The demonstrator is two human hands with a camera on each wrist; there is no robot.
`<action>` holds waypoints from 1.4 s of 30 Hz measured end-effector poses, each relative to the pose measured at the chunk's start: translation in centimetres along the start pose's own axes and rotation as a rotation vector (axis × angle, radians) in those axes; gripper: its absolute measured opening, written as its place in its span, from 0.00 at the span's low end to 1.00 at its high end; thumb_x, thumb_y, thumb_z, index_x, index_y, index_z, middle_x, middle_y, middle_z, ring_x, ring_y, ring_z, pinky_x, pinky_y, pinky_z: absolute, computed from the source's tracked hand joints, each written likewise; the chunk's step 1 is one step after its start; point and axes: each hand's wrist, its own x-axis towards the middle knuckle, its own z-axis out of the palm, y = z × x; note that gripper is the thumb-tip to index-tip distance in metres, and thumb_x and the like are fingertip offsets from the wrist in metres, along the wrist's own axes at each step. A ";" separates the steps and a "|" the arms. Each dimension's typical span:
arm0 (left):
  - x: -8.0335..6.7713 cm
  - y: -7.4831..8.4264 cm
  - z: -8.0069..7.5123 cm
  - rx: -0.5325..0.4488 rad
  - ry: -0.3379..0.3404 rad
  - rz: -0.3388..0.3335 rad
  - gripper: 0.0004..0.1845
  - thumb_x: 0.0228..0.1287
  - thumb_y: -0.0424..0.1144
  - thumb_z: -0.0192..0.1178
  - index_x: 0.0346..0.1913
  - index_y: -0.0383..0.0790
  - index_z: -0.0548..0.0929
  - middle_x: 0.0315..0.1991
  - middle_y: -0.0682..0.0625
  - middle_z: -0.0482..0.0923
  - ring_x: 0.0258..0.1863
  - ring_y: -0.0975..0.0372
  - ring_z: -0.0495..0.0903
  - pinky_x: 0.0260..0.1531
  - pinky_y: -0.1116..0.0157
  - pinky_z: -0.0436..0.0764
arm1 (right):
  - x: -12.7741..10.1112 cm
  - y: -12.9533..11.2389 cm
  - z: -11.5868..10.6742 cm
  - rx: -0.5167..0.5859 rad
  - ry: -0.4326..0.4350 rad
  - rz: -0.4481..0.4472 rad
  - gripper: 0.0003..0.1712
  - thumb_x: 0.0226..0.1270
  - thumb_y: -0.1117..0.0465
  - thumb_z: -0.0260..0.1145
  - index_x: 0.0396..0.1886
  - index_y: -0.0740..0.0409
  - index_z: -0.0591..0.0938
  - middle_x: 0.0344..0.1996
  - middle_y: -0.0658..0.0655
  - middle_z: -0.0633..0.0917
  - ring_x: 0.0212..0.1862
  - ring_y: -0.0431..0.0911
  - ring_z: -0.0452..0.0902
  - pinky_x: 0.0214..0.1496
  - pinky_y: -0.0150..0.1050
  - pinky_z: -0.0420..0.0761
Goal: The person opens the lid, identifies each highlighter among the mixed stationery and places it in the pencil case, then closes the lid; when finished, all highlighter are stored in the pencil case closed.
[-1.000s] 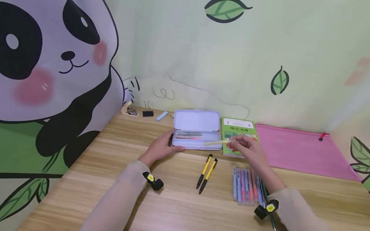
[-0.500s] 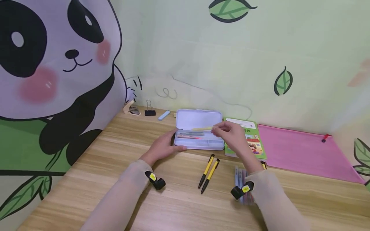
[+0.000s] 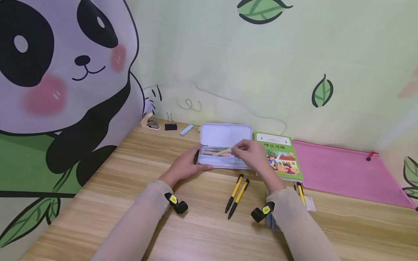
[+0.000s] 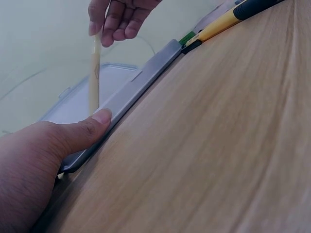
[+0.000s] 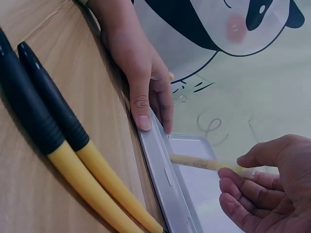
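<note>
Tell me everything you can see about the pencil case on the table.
The pencil case is a long, shallow box, pale lilac and plastic-looking in the head view. It lies flat on the table, its lid raised open at the back. The left hand grips its left end, thumb at the front edge. A pinkish pen lies inside. The right hand hides part of the interior and holds a yellow pen over it; whether that pen touches the case is unclear.
</note>
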 end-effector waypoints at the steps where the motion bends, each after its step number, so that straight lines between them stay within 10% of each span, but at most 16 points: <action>1: 0.0 0.0 0.0 0.000 -0.001 0.001 0.58 0.52 0.74 0.65 0.80 0.48 0.56 0.77 0.45 0.60 0.75 0.50 0.59 0.73 0.49 0.60 | 0.0 0.0 0.0 -0.003 0.002 0.003 0.10 0.68 0.57 0.67 0.38 0.59 0.88 0.29 0.54 0.89 0.32 0.46 0.84 0.36 0.38 0.84; 24: -0.1 0.2 0.1 0.013 0.003 0.004 0.58 0.54 0.72 0.65 0.80 0.47 0.55 0.77 0.45 0.59 0.76 0.50 0.58 0.73 0.49 0.59 | 0.2 2.4 1.8 -0.190 -0.035 0.010 0.18 0.76 0.58 0.61 0.55 0.63 0.85 0.47 0.61 0.88 0.46 0.51 0.83 0.48 0.48 0.83; 42: 0.0 0.2 0.0 -0.001 0.000 0.005 0.57 0.54 0.71 0.66 0.80 0.48 0.55 0.77 0.46 0.59 0.76 0.50 0.58 0.74 0.49 0.59 | 0.3 3.3 2.8 -0.223 0.029 -0.048 0.13 0.73 0.64 0.63 0.52 0.64 0.85 0.44 0.61 0.89 0.49 0.53 0.85 0.52 0.48 0.84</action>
